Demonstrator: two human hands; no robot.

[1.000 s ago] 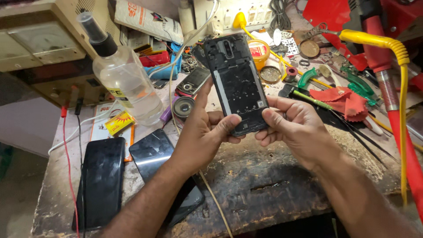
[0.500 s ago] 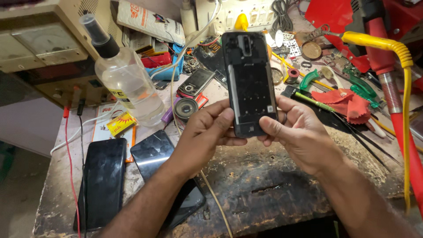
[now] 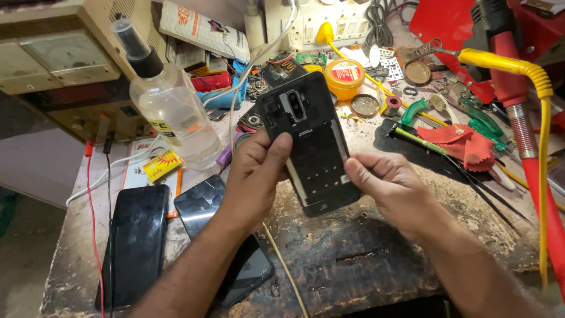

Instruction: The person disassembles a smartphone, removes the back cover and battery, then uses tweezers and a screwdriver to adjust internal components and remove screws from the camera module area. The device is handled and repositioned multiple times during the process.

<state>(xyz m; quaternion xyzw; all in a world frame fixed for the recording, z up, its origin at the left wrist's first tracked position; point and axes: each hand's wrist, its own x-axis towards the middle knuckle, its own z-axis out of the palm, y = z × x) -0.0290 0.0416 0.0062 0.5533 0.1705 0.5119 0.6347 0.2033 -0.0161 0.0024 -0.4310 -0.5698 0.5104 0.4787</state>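
Cluttered repair bench, worn and scorched.

Stood at upper left: a clear spray bottle (image 3: 173, 118) beside a beige meter box (image 3: 53, 47). Lay at lower left: two dark phones (image 3: 134, 244). At right: red cloth (image 3: 468, 144), green-handled tools (image 3: 479, 121), yellow coiled cable (image 3: 529, 76). Top centre: a yellow paste tin (image 3: 344, 76).

A worn, scarred wooden workbench (image 3: 353, 265) fills the view, its top dark, stained and pitted. At the bench's back left stands a beige meter box (image 3: 53, 53), and at its back middle a white socket board (image 3: 312, 20) with plugs and cables. Left of the bench a strip of grey floor (image 3: 23, 235) shows below a pale panel (image 3: 35, 165); soft, even light falls over the bench, with only faint shadows.
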